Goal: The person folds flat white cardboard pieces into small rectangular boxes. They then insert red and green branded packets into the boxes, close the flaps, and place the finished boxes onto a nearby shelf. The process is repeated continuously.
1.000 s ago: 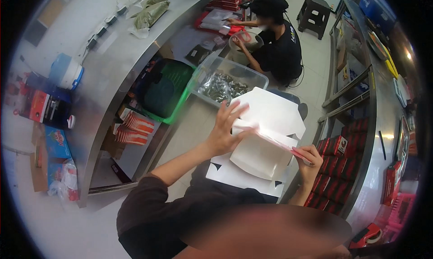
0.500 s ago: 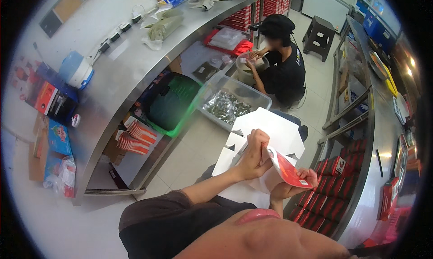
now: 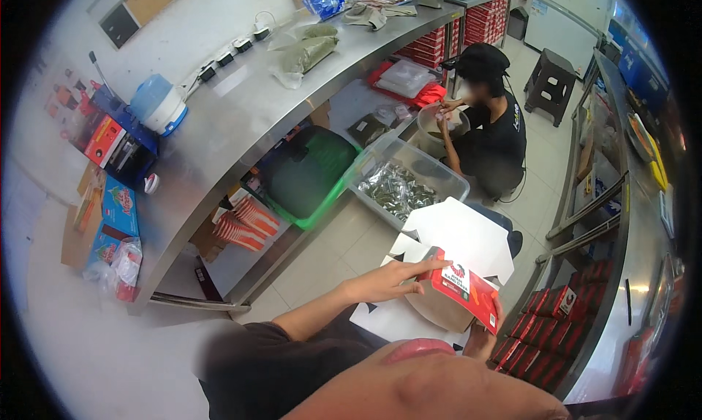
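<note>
Right of the counter (image 3: pixel 197 153), nearer than the clear tub (image 3: pixel 431 173), white cards (image 3: pixel 461 233) lie under a red paper box (image 3: pixel 466 292), its left end pinched by the left hand's (image 3: pixel 384 281) fingers, its right held by the right hand (image 3: pixel 479 339), and squeezing too hard could bend it.

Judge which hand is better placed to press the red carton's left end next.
Probably the left hand: it reaches onto the red carton at that end, while the right hand holds the opposite end.
</note>
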`<state>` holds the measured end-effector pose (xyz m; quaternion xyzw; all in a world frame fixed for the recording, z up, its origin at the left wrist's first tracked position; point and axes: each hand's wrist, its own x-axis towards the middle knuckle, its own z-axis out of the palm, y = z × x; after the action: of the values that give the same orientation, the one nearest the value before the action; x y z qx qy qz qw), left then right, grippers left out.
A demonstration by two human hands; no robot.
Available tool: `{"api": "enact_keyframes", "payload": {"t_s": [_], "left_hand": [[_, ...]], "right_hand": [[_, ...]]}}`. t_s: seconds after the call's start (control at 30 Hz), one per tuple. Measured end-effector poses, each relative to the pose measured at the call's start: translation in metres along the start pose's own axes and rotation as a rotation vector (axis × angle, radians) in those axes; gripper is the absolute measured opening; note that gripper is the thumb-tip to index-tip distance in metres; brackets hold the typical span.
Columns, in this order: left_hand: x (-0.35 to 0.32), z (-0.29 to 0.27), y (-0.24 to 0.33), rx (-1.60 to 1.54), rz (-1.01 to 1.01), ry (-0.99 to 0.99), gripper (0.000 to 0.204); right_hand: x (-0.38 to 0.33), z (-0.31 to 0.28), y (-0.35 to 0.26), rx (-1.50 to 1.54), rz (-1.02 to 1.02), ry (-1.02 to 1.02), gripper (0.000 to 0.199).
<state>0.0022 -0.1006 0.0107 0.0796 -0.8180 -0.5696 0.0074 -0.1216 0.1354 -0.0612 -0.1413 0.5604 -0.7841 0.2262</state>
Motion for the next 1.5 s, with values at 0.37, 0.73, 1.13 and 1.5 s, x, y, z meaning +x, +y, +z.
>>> {"api": "enact_keyframes", "payload": {"t_s": [0.37, 0.73, 1.13, 1.5], "left_hand": [[0.000, 0.003, 0.009, -0.251, -0.105, 0.027, 0.038], [0.004, 0.012, -0.045, -0.182, 0.024, 0.128, 0.050], [0.044, 0.008, 0.000, 0.958, 0.294, -0.270, 0.123], [0.042, 0.012, -0.011, 0.946, 0.262, -0.215, 0.097]], "right_hand": [[-0.015, -0.001, -0.034, -0.006, 0.200, 0.021, 0.065], [-0.018, -0.016, 0.030, -0.107, 0.118, 0.034, 0.052], [0.030, 0.032, -0.032, -1.434, -0.201, -0.531, 0.137], [0.013, 0.044, 0.001, -1.776, -0.410, -0.322, 0.069]]}}
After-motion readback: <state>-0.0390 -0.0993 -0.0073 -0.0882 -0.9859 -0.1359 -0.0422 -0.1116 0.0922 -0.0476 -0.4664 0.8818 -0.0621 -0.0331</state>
